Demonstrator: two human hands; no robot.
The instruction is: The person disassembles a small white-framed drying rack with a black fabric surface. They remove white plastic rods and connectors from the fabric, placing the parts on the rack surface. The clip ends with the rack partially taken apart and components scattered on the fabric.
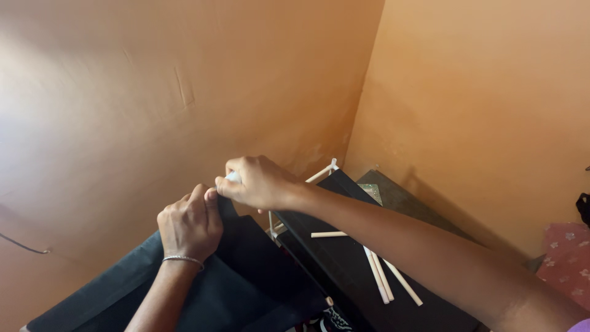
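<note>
Black woven fabric sheet hangs slack below both hands, its upper edge gathered at the fingertips. Left hand, a thin silver bracelet on the wrist, is clenched on that edge, thumb up against the right hand. Right hand is closed around the end of a white tube, only a short tip of which shows; the tube probably runs inside the fabric hem, though the fingers hide the join. Holding both so close keeps the fabric edge bunched at the tube end.

Fabric lies directly under and between the hands, draping down and to the left.

Behind the right forearm: a white tube frame carrying a flat black fabric shelf, standing in the corner of orange plastered walls. Three loose pale wooden rods rest on the shelf, well apart from both hands. A pink flowered cloth sits at far right.
</note>
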